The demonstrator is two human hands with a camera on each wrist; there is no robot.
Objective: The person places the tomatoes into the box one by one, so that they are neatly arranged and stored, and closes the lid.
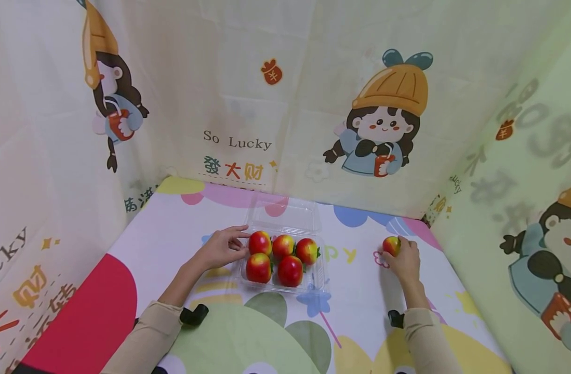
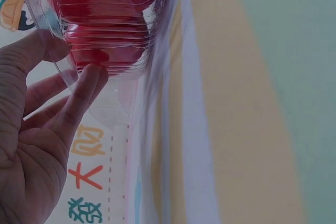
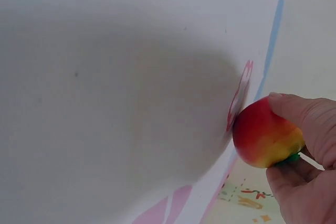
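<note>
A clear plastic clamshell box (image 1: 317, 275) sits on the table with its lid (image 1: 285, 214) folded back. Several round red-and-yellow fruits (image 1: 290, 270), apple-like with green leaves, lie in it in two rows. My left hand (image 1: 223, 246) pinches the box's left rim; in the left wrist view the thumb and fingertips (image 2: 90, 74) are at its ribbed wall (image 2: 113, 30). Off to the right, my right hand (image 1: 405, 259) holds another such fruit (image 3: 265, 132) between thumb and fingers, close over the tabletop. Its green leaves point toward the palm.
The table is covered by a printed cloth (image 1: 355, 296) with coloured shapes. Cream curtains with cartoon figures (image 1: 383, 130) stand at the back and both sides. Dark straps (image 1: 194, 315) show at the wrists, below beige sleeves (image 1: 147, 332).
</note>
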